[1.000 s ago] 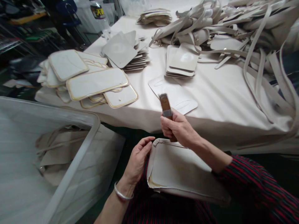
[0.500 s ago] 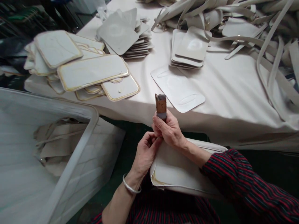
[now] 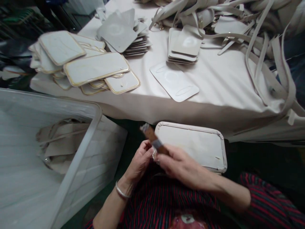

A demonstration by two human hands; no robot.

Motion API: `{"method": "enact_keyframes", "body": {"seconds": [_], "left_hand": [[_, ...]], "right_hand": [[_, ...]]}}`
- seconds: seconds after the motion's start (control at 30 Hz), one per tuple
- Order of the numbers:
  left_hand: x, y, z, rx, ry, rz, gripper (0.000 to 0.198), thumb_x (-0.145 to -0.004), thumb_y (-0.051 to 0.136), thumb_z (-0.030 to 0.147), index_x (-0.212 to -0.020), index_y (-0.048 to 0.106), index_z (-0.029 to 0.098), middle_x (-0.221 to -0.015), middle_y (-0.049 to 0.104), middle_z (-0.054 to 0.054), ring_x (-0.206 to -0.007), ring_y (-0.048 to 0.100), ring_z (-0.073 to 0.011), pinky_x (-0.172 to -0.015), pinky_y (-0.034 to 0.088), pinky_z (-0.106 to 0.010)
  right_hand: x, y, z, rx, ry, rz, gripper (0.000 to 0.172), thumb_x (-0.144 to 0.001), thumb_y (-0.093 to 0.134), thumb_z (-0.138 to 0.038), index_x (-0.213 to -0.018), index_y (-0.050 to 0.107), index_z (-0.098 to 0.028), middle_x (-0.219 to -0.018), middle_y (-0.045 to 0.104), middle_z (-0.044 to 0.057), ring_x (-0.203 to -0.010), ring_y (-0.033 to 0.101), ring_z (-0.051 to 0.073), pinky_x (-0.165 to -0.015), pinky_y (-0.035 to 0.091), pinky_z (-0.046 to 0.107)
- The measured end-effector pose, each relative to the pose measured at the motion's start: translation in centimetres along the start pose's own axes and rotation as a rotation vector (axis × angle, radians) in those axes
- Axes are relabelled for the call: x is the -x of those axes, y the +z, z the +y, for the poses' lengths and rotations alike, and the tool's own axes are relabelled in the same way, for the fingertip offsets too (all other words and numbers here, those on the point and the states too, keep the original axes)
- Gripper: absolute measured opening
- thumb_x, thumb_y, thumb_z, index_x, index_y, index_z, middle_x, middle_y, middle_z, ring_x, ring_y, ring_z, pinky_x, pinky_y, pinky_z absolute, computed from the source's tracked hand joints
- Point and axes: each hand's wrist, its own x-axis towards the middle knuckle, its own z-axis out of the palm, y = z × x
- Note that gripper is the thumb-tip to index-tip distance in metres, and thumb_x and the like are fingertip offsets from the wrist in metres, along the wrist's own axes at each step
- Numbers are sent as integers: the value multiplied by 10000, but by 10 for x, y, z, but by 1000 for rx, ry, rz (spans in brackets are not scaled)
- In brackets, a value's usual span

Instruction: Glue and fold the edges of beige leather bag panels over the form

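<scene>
My right hand [image 3: 181, 165] is closed around a brown wooden-handled tool [image 3: 152, 140] whose end points up and to the left. My left hand [image 3: 140, 160] curls its fingers on the left corner of a cream rectangular leather panel [image 3: 193, 143] that lies on my lap. The panel has a raised stitched edge. Both hands meet at that near-left corner, and the tool's working end is blurred.
A cloth-covered table [image 3: 221, 82] carries stacks of cream panels [image 3: 95, 66], grey square pieces [image 3: 119, 28], a flat cut piece [image 3: 173, 81] and a heap of straps [image 3: 262, 38]. At my left stands a white bin [image 3: 71, 168] with finished pieces inside.
The panel has turned on my lap so its long side faces the table. My right hand with the tool has dropped and tilted left, toward the panel's corner.
</scene>
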Motion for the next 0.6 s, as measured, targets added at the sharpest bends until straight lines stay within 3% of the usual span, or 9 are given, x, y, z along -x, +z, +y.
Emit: {"method": "enact_keyframes", "body": {"seconds": [0.03,0.1,0.2,0.37,0.6], "left_hand": [[6,-3,-5,10,-13,2,400,-802,676,398,-1114,512,209,-957,607,-40,-789,601,-132,-725,492,-256],[15,-7,-15,6,-25,15,442,-783,690,396,-1153,517,227,-955,626,-40,-770,606,-134,-709,494,-254],[24,-12,-30,-125,5,80,568,-677,764,404,-1174,554,223,-948,663,-60,-767,620,-174,-708,513,-293],[26,-15,-52,-330,95,262,376,-695,700,445,-956,633,183,-804,653,-34,-693,574,-171,-628,493,-286],[10,-13,-56,-403,141,307,284,-647,731,411,-768,643,169,-713,622,-9,-635,525,-146,-574,465,-259]], "right_hand": [[10,14,12,-137,135,-88,125,-870,523,-267,-795,524,-167,-605,429,-55,-481,347,60,-439,267,195],[18,38,35,-432,306,-86,111,-839,534,-274,-798,523,-172,-568,420,-70,-412,284,47,-397,221,195],[10,59,58,-684,343,44,216,-777,638,-348,-767,520,-168,-567,458,-66,-394,283,35,-383,202,183],[2,60,63,-752,329,157,330,-683,737,-404,-740,530,-153,-547,457,-71,-389,278,19,-381,167,170],[5,55,68,-741,286,181,416,-717,725,-442,-583,451,-159,-500,378,-76,-383,220,11,-387,106,193]]}}
